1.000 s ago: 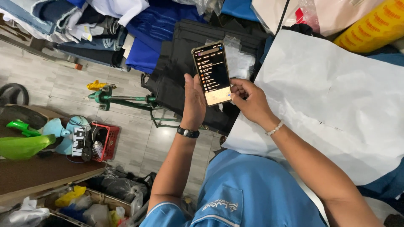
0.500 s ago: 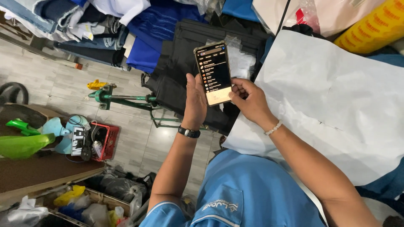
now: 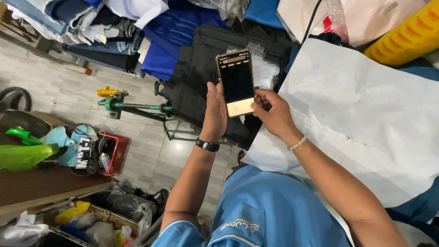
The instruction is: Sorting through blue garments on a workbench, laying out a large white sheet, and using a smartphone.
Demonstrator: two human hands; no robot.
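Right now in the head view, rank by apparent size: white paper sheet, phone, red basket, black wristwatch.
1. White paper sheet, by far the largest.
2. Phone, held in both hands.
3. Red basket, on the floor; it looks near phone size but sits farther from the camera, so this order is unsure.
4. Black wristwatch, smallest.

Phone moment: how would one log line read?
left hand: holds phone | right hand: thumb at phone's lower edge | white paper sheet beside
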